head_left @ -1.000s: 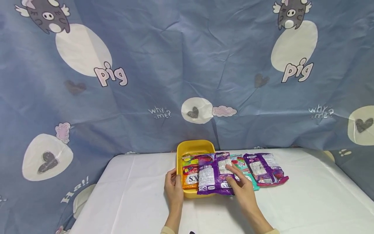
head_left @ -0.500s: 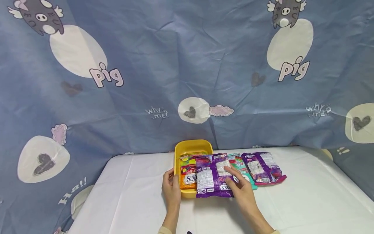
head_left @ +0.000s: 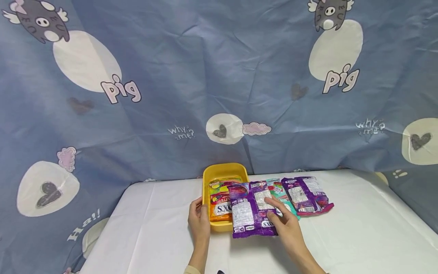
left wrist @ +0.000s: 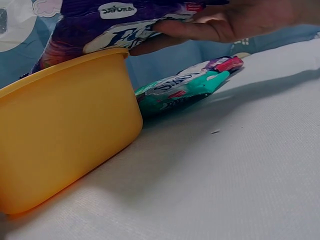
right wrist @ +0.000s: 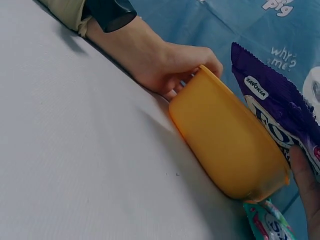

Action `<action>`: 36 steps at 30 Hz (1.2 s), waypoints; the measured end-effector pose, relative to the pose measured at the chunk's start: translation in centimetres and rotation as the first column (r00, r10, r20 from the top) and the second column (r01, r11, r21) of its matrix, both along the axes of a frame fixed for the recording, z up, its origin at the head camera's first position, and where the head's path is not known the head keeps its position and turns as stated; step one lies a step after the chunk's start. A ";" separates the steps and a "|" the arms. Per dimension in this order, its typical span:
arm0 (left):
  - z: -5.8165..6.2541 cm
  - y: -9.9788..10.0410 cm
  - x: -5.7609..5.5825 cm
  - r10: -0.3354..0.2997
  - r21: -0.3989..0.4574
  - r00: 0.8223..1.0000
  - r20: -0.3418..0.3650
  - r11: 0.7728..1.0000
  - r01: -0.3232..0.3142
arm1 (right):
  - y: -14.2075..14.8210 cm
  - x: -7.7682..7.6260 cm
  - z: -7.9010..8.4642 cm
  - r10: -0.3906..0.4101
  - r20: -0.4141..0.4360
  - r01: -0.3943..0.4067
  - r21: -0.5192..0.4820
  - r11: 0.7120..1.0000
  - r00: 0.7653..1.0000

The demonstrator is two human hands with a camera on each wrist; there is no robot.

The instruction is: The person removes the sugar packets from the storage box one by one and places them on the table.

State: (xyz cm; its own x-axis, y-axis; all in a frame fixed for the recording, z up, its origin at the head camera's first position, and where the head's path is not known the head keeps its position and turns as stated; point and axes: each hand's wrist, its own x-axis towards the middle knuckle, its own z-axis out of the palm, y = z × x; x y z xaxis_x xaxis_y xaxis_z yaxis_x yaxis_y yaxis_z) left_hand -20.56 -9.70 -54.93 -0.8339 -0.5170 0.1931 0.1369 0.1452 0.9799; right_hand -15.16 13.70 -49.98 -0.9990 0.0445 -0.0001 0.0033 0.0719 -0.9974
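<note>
My left hand [head_left: 199, 224] grips the left side of a yellow plastic bin [head_left: 221, 227], and the right wrist view shows its fingers over the rim. An orange candy bag [head_left: 219, 210] lies inside the bin. With my right hand [head_left: 289, 228] I hold a purple candy bag [head_left: 243, 215] by its right part. That bag sits above the bin's right rim, partly covering the orange bag. In the left wrist view, fingers [left wrist: 175, 31] of the right hand support its underside. How far the left thumb reaches is hard to tell.
To the right of the bin lies a teal candy bag [head_left: 278, 190], partly hidden by the held bag. Beside it rests another purple candy bag [head_left: 308, 196] with a pink end. A white cloth [head_left: 164, 228] covers the table, and a blue patterned curtain [head_left: 164, 95] hangs behind.
The held purple bag has shifted slightly toward me and to the right relative to the bin. The left hand keeps its grip on the bin. The head view has drifted a little.
</note>
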 end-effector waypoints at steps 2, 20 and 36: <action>0.0 0.0 0.0 -0.002 0.001 1.000 0.004 1.000 0.002 | 0.2 0.1 0.0 0.000 -0.005 0.000 0.002 1.000 1.000; -0.4 0.1 0.0 0.009 -0.012 0.999 0.046 1.000 -0.008 | 2.1 1.1 -0.6 -0.004 0.010 0.003 0.048 0.999 1.000; -0.2 0.0 -0.3 0.025 -0.027 0.998 0.057 0.999 -0.023 | 2.9 1.6 -1.1 -0.020 -0.032 0.022 0.064 0.998 0.999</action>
